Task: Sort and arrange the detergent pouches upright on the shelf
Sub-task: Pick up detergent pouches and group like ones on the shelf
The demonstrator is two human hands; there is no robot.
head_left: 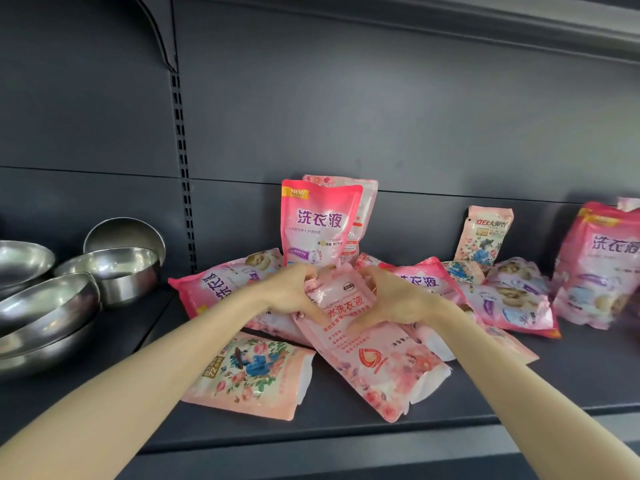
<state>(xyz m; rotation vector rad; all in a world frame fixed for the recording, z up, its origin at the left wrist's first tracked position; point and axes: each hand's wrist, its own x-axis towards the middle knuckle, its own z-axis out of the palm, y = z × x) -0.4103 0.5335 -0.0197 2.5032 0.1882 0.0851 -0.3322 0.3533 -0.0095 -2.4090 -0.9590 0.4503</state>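
Note:
A pale pink floral pouch [370, 355] lies flat in the middle of the dark shelf [346, 424]. My left hand [294, 294] grips its upper left edge and my right hand [398, 299] grips its upper right edge. Behind them a bright pink pouch [320, 223] stands upright, with another pouch [363, 216] upright behind it. A floral pouch with a blue figure [249, 375] lies flat at the front left. More pink pouches lie tumbled to the left [214, 285] and right [512, 299]. One small pouch [485, 237] leans on the back wall.
Several steel bowls [52, 299] are stacked at the left of the shelf, past the slotted upright [183, 161]. A large pink pouch [602, 265] stands at the far right. The shelf's front lip [346, 448] runs below my forearms.

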